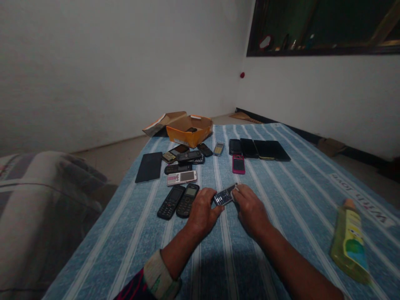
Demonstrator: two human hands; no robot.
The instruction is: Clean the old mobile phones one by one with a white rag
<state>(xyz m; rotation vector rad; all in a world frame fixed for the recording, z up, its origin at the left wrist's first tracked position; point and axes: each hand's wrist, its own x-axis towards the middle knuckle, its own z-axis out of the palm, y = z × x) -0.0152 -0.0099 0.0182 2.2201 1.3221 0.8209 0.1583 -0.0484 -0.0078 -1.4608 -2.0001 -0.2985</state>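
Note:
A dark keypad phone (pixel 224 196) with a silvery edge lies tilted between my two hands, just above or on the striped cloth. My left hand (pixel 202 212) grips its left end between thumb and fingers. At its right end, my right hand (pixel 249 206) is closed on a small whitish cloth or tissue (pixel 235 191) pressed to the phone. Close to my left hand lie two black keypad phones (pixel 171 202) side by side. A white and pink phone (pixel 181 178) and several dark phones (pixel 189 156) lie farther back. A pink phone (pixel 238 164) sits beyond my right hand.
An open orange cardboard box (pixel 189 135) stands at the back with something dark inside. A black tablet (pixel 149 167) lies left. Several dark smartphones (pixel 259 149) form a row back right. A bottle of yellowish liquid (pixel 350 246) lies at the right on the blue striped cloth (pixel 290 225).

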